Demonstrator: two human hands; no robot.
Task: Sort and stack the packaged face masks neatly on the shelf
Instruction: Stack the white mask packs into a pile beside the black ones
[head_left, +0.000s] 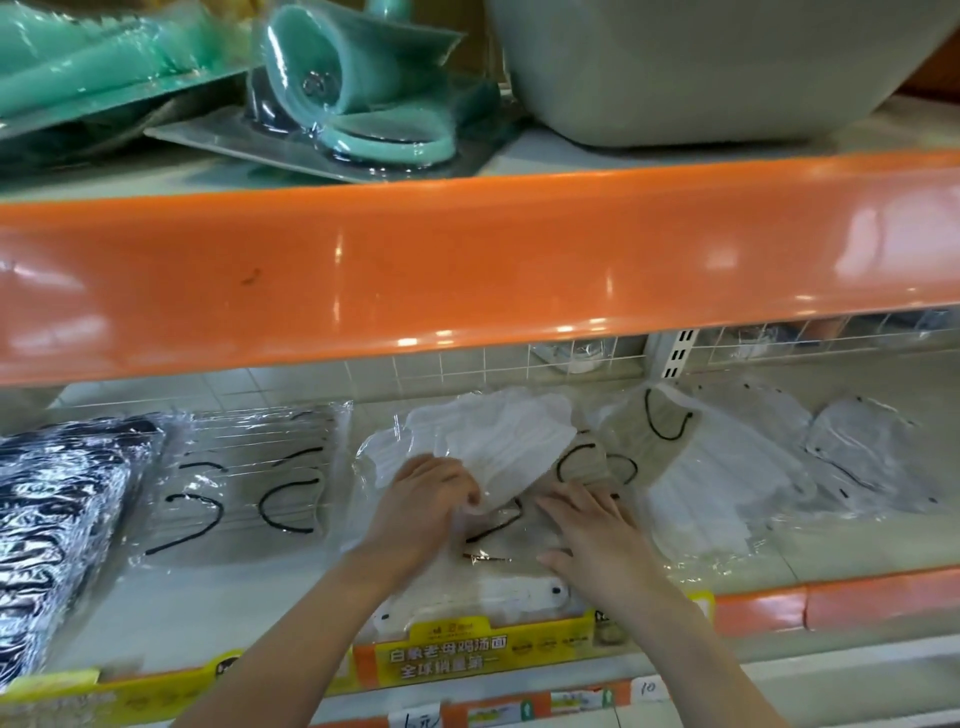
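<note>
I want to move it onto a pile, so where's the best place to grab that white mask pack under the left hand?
Probably by its near edge, from the front. The white mask pack lies flat and fans toward the shelf's back, and the left hand already pinches its front corner. The right hand, flat on the clear packs beside it, could take the opposite corner.

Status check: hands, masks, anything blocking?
Left hand pinching white mask pack. Right hand flat on clear pack beneath. Loose packs scattered right, unsorted. Nothing blocking.
</note>
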